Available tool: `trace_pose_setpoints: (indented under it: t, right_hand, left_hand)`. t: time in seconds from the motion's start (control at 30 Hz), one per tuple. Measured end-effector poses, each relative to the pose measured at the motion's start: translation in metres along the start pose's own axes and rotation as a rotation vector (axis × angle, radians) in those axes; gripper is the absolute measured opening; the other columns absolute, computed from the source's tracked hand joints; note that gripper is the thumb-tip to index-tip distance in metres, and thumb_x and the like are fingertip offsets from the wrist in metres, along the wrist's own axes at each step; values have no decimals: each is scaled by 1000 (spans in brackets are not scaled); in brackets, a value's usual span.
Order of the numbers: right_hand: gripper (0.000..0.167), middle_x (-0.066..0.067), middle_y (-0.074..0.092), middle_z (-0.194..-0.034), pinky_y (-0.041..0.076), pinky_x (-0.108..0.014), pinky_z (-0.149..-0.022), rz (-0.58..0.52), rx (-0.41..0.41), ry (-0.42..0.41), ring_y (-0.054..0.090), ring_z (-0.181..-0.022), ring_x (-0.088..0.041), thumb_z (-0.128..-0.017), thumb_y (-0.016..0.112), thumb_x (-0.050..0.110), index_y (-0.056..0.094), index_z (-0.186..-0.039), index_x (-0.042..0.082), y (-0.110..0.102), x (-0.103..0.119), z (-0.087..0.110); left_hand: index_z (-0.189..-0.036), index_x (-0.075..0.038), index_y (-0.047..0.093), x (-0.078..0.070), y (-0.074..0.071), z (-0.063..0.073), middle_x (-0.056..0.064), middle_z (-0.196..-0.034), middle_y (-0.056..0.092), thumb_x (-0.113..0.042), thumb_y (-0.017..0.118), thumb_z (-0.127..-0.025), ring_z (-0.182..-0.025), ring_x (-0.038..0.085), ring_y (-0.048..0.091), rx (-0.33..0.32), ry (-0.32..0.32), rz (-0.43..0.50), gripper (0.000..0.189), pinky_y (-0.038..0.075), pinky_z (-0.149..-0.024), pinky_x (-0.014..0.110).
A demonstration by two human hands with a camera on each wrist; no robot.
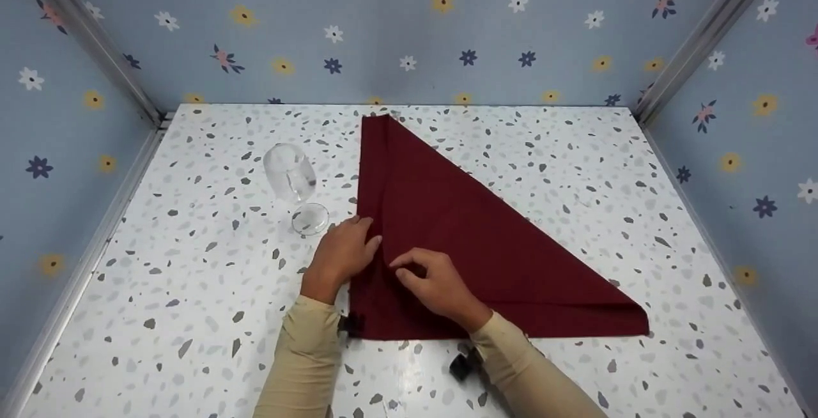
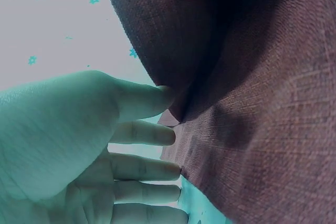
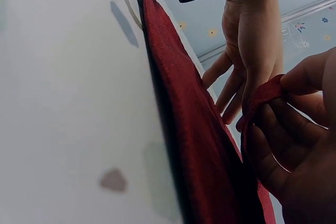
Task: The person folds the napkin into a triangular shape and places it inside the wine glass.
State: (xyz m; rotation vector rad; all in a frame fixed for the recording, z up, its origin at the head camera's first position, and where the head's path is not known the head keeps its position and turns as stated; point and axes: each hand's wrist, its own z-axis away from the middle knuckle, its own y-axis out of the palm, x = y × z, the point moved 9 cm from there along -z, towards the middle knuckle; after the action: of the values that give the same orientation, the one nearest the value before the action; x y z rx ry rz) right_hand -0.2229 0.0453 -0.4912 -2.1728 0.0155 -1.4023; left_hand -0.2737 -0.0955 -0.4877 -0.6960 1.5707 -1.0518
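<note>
A dark red cloth napkin [image 1: 486,232], folded into a large triangle, lies on the table with a narrow band along its left side. My left hand [image 1: 342,252] rests at that left edge, thumb touching the cloth. In the left wrist view the fingers [image 2: 147,192] of this hand are straight, against the fabric's edge. Just to the right, my right hand [image 1: 441,284] pinches the raised edge of the upper layer between thumb and forefinger. The right wrist view shows the pinched fold [image 3: 268,92] standing up beside the left hand.
A clear stemmed glass [image 1: 291,172] stands left of the napkin, beyond my left hand. Speckled white tabletop [image 1: 192,264] surrounds the cloth. Flower-patterned blue panels [image 1: 409,28] rise at the back and both sides. A black wrist device [image 1: 461,367] sits by the right sleeve.
</note>
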Motion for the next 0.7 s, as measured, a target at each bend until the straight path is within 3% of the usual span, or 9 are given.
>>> trace_pose_setpoints:
  t: [0.43,0.7]
  right_hand:
    - [14,-3,72,-100,55,-38,-83,19,62,-6,65,-93,-11,-94,66,5,75,-104,5,7,3,1]
    - [14,2,72,-97,54,-36,-83,19,76,-13,65,-92,-12,-91,67,3,75,-102,4,9,6,1]
  left_hand:
    - [-129,7,62,-2,-3,0,25,-127,63,-22,58,-102,-115,41,61,-43,14,-4,39,48,-97,51]
    - [-134,4,59,1,0,-1,23,-131,61,-32,48,-107,-119,41,59,-11,-19,25,47,45,-101,51]
